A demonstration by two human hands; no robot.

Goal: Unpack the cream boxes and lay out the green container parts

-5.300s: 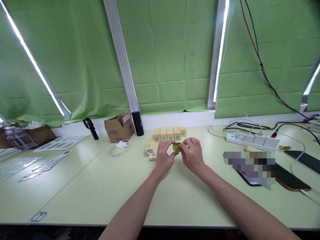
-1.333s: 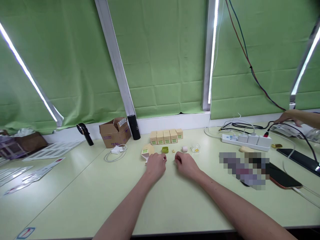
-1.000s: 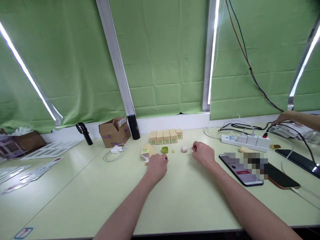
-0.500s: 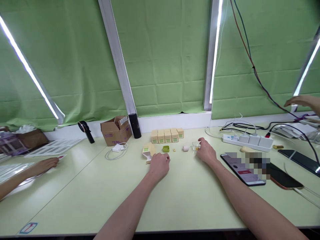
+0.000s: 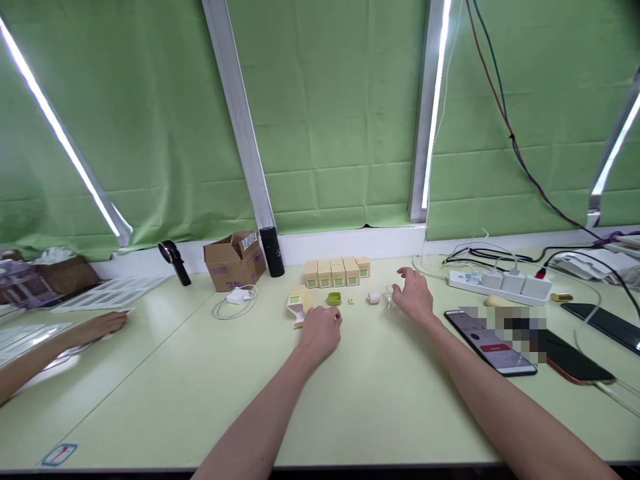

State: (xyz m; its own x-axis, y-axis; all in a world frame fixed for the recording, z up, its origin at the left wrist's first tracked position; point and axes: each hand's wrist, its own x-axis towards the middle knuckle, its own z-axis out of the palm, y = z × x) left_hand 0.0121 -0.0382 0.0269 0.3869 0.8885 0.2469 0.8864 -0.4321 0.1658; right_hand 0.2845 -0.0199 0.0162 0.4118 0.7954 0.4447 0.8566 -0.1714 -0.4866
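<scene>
Head view. Right hand (image 5: 416, 297) is at the clear case (image 5: 388, 298), its fingers spread wide, thumb apart from the rest. Left hand (image 5: 320, 330) rests on the worktop (image 5: 370, 400), fingers curled; whether anything is inside them cannot be told. Small parts lie in a loose row beyond the hands: green tray (image 5: 334, 299), yellow bit (image 5: 351, 302), pink piece (image 5: 373, 298), then the case at the right end, beside the right fingers. Case is see-through and partly screened by the hand, so contact is uncertain.

Step in hand, as judged: handling the loose parts one by one, the case being either set down or reached for; a single view does not settle which. A grip on it would call for narrowing thumb and fingers low on its sides without nudging the pink piece.

Edges and room: small boxes (image 5: 338, 273) line up behind the row and limit reach that way. Opened carton (image 5: 297, 300) sits just beyond the left hand. Phone (image 5: 483, 343) lies beside the right forearm, power strip (image 5: 500, 287) farther off. Widest room is between the forearms, back to the worktop's near edge.
</scene>
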